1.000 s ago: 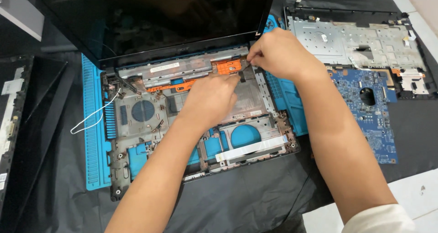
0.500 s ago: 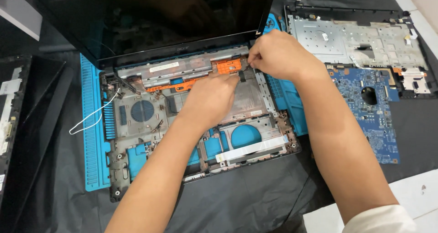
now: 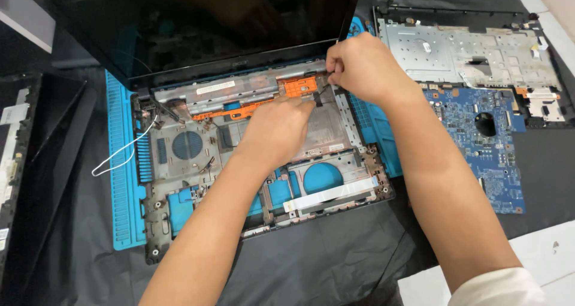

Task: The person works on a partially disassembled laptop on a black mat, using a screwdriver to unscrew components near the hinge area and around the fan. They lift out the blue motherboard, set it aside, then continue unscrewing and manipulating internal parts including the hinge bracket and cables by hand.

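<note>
1. The left hand [image 3: 281,129] lies flat on the open laptop shell [image 3: 251,162]. It presses down in the middle, likely to keep the shell from sliding. Its fingers are bent down onto the shell and hold nothing that I can see.
2. The right hand [image 3: 359,66] is at the back edge of the shell, near the hinge. Its fingers [image 3: 331,78] are pinched narrow on a small dark wire or clip [image 3: 317,93], just beside the orange part [image 3: 299,85]. It is too small to tell which.
3. The shell sits on a blue mat [image 3: 123,180], which lies on the bench under a black cloth [image 3: 335,264]. The mat probably keeps the shell from slipping.
4. The dark screen [image 3: 197,30] stands tilted up behind the shell, so the inside is easy to reach.
5. A white wire [image 3: 120,156] loops out over the left side of the mat.
6. A blue circuit board [image 3: 485,144] and a grey metal plate [image 3: 467,54] lie to the right, apart from the shell and out of the way.
</note>
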